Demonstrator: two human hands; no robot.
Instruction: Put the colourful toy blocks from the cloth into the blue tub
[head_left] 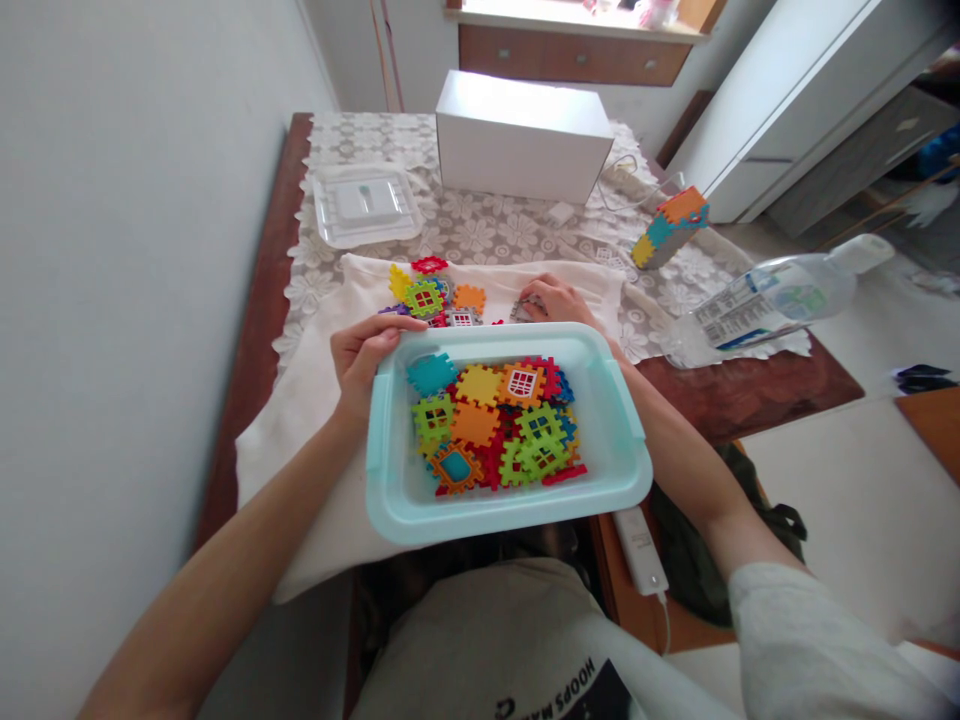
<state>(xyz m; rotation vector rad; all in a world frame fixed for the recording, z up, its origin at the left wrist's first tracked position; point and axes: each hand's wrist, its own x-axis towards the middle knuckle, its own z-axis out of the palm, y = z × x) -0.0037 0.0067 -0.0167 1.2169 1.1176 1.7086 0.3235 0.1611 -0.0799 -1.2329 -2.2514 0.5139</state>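
Head view shows your left hand (367,355) clamped on the far left corner of the pale blue plastic bin (390,480), thumb over the rim and fingers underneath, so the bin hangs above the near table edge and your lap, not resting flat. Your right hand (551,298) lies beyond the bin's far rim on the cream cloth (315,400), fingers curled down onto a small greyish piece that you can barely make out; whether it is actually pinched you cannot tell. Inside the bin sits a loose heap of interlocking plastic tiles (495,425), toothed squares in green, orange, yellow and red, some with window cut-outs. Judge the load as light, but the tiles will probably slide and rattle if the bin tips, and a one-corner hold on thin, smooth plastic is likely to flex. The side handle tabs look like the surer places to grip. More loose tiles (431,292) lie on the cloth just past your left hand, a clear lid (365,205) rests further back near a white box (523,135), and a water bottle (772,300) lies to the right.
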